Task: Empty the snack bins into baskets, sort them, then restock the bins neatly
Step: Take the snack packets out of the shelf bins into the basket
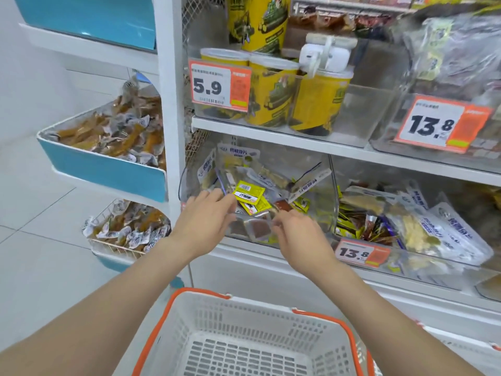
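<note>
A clear plastic bin (311, 164) on the lower shelf holds mixed snack packets: yellow ones, clear ones with brown contents, and white-labelled bags. My left hand (208, 215) reaches into the bin's front left and pinches a yellow packet (248, 191) at its fingertips. My right hand (296, 229) is at the bin's front edge, its fingers curled onto a clear packet with brown contents (259, 229). Directly below my arms stands a white basket (244, 316) with an orange rim, and nothing lies in it.
Another clear bin (406, 226) of mixed packets sits to the right, with a 13.8 price tag (362, 253). Yellow canisters (271, 93) stand on the shelf above. Blue-fronted wire bins (108, 169) of brownish snacks hang at the left over white floor tiles.
</note>
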The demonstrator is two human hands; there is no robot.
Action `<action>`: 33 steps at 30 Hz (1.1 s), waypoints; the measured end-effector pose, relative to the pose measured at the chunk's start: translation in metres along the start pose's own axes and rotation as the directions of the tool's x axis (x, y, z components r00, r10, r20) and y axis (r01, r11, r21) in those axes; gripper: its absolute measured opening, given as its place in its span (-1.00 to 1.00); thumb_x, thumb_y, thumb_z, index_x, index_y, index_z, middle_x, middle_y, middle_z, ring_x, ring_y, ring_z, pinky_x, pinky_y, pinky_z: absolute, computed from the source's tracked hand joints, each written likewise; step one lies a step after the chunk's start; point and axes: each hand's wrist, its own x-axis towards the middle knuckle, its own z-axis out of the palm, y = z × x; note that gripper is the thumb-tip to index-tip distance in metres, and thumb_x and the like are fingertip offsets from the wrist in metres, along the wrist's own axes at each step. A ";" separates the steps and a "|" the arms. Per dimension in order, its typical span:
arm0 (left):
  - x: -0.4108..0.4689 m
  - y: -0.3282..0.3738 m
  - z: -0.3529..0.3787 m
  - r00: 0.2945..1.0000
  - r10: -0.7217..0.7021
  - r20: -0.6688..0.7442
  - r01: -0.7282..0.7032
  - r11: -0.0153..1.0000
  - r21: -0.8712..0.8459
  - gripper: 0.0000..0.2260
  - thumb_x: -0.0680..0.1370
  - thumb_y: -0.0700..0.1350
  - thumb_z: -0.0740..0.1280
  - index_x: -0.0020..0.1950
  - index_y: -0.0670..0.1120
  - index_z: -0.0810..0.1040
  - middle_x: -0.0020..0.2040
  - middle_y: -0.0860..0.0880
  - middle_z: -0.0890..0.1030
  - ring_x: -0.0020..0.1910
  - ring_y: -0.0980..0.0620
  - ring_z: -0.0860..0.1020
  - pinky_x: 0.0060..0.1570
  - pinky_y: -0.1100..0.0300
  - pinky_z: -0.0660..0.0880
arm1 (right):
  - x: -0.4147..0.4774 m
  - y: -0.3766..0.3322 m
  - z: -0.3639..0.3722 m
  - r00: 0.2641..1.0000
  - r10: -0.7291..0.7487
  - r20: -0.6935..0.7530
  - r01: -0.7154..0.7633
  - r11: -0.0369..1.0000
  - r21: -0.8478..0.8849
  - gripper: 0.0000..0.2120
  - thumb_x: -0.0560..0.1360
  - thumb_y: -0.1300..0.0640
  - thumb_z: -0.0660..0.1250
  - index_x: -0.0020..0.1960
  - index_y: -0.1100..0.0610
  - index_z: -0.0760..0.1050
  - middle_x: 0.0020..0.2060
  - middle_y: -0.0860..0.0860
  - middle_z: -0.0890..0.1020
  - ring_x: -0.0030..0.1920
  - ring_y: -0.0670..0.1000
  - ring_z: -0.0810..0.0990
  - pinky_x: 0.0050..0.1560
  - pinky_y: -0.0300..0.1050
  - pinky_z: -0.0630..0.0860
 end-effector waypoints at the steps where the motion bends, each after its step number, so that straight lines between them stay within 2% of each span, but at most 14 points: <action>1: 0.000 0.000 0.000 1.000 0.013 -0.016 -0.013 1.000 0.014 -0.94 0.68 0.03 0.24 0.09 0.08 0.42 -0.02 0.06 0.44 0.00 -0.11 0.43 -0.09 0.01 0.29 | 0.002 0.001 -0.002 1.000 0.005 0.007 -0.005 1.000 0.000 -0.87 0.68 0.05 0.24 0.16 0.02 0.54 0.05 0.04 0.61 0.09 0.19 0.61 -0.01 0.10 0.53; 4: -0.002 0.003 0.003 0.997 0.029 -0.069 -0.024 0.998 0.065 -0.95 0.68 0.02 0.26 0.09 0.07 0.42 -0.02 0.06 0.47 -0.01 -0.11 0.45 -0.10 0.01 0.31 | 0.008 0.001 -0.007 1.000 0.008 0.009 -0.008 1.000 -0.012 -0.94 0.65 0.14 0.30 0.09 0.07 0.54 0.03 0.06 0.62 0.06 0.20 0.61 -0.09 0.05 0.47; 7: -0.001 0.004 -0.001 0.991 0.020 -0.131 -0.013 0.998 0.059 -0.96 0.69 -0.01 0.26 0.08 0.05 0.44 -0.02 0.04 0.47 -0.06 -0.11 0.44 -0.09 -0.04 0.38 | 0.008 -0.003 -0.011 0.998 -0.005 -0.056 0.005 1.000 -0.004 -0.96 0.64 0.18 0.30 0.07 0.10 0.52 -0.01 0.07 0.62 0.03 0.22 0.60 -0.15 0.04 0.41; 11: -0.005 0.006 -0.008 0.989 0.033 -0.146 -0.026 0.998 0.055 -0.96 0.69 -0.02 0.29 0.07 0.05 0.46 -0.03 0.05 0.46 -0.08 -0.07 0.42 -0.10 0.02 0.32 | 0.000 -0.005 -0.018 0.996 0.022 -0.087 -0.017 0.999 0.048 -0.94 0.62 0.15 0.36 0.08 0.05 0.53 -0.10 0.08 0.67 -0.02 0.23 0.61 -0.13 0.10 0.56; 13: -0.012 0.009 -0.009 0.992 0.028 -0.119 -0.019 0.997 0.076 -0.93 0.67 -0.04 0.34 0.05 0.07 0.45 -0.06 0.07 0.46 -0.08 -0.08 0.45 -0.12 0.04 0.28 | -0.007 -0.007 -0.020 0.998 0.029 -0.059 -0.027 0.999 0.033 -0.94 0.61 0.14 0.37 0.08 0.04 0.53 -0.10 0.08 0.68 -0.02 0.25 0.62 -0.16 0.08 0.54; 16: -0.019 0.016 -0.013 0.999 0.023 -0.038 -0.020 0.996 0.088 -0.89 0.66 -0.04 0.34 0.05 0.08 0.41 -0.07 0.08 0.44 -0.05 -0.09 0.46 -0.12 0.02 0.34 | -0.018 -0.009 -0.022 0.998 0.044 -0.042 -0.044 0.999 0.007 -0.94 0.63 0.15 0.35 0.08 0.04 0.51 -0.07 0.07 0.67 -0.01 0.23 0.61 -0.22 0.02 0.43; 22: -0.035 0.025 -0.029 0.994 0.019 0.107 -0.030 0.994 0.107 -0.94 0.71 -0.04 0.25 0.08 0.05 0.39 -0.09 0.09 0.34 -0.12 -0.03 0.32 -0.21 0.04 0.32 | -0.044 -0.020 -0.020 0.999 0.050 -0.020 -0.049 0.997 0.057 -0.95 0.62 0.14 0.34 0.07 0.03 0.54 -0.07 0.05 0.68 0.02 0.19 0.61 -0.17 0.05 0.48; 26: -0.040 0.029 -0.045 0.981 -0.040 0.189 0.020 0.994 0.106 -0.91 0.64 -0.11 0.30 0.05 0.06 0.41 -0.07 0.08 0.42 -0.08 -0.05 0.48 -0.24 0.06 0.39 | -0.057 -0.026 -0.016 0.999 0.016 -0.044 -0.012 0.997 0.082 -0.95 0.64 0.10 0.31 0.08 0.04 0.52 -0.08 0.06 0.67 -0.01 0.20 0.62 -0.22 0.03 0.41; 28: -0.039 0.033 -0.053 0.970 -0.100 0.222 0.091 0.995 0.051 -0.97 0.57 -0.04 0.28 -0.01 0.07 0.48 -0.07 0.09 0.50 -0.06 -0.05 0.54 -0.22 0.08 0.44 | -0.059 -0.028 -0.018 0.998 0.018 -0.066 -0.012 0.995 0.103 -0.87 0.63 -0.01 0.30 0.03 0.02 0.56 -0.18 0.04 0.68 -0.09 0.17 0.63 -0.22 0.02 0.43; 30: -0.035 0.035 -0.056 0.959 -0.177 0.222 0.188 0.982 -0.032 -0.88 0.50 0.08 0.27 -0.05 0.10 0.54 -0.06 0.09 0.58 -0.08 -0.03 0.57 -0.20 0.09 0.49 | -0.054 -0.027 -0.024 0.983 0.160 -0.094 -0.137 0.968 0.210 -0.70 0.60 -0.14 0.29 -0.13 0.06 0.59 -0.32 0.04 0.68 -0.17 0.15 0.63 -0.17 0.00 0.49; 32: -0.028 0.032 -0.053 0.947 -0.258 0.190 0.277 0.957 -0.083 -0.81 0.51 0.12 0.28 0.01 0.07 0.57 -0.01 0.04 0.60 -0.05 -0.07 0.58 -0.18 0.08 0.48 | -0.041 -0.017 -0.027 0.930 0.351 -0.111 -0.308 0.907 0.288 -0.62 0.60 -0.12 0.27 -0.25 0.12 0.50 -0.40 0.08 0.60 -0.20 0.24 0.59 -0.19 0.00 0.48; 33: -0.022 0.030 -0.049 0.940 -0.293 0.174 0.312 0.946 -0.091 -0.78 0.53 0.11 0.30 0.07 0.02 0.56 0.03 -0.01 0.59 0.00 -0.10 0.58 -0.16 0.08 0.46 | -0.032 -0.011 -0.027 0.907 0.413 -0.086 -0.373 0.880 0.295 -0.61 0.60 -0.09 0.28 -0.24 0.18 0.42 -0.39 0.09 0.53 -0.21 0.25 0.56 -0.25 -0.01 0.43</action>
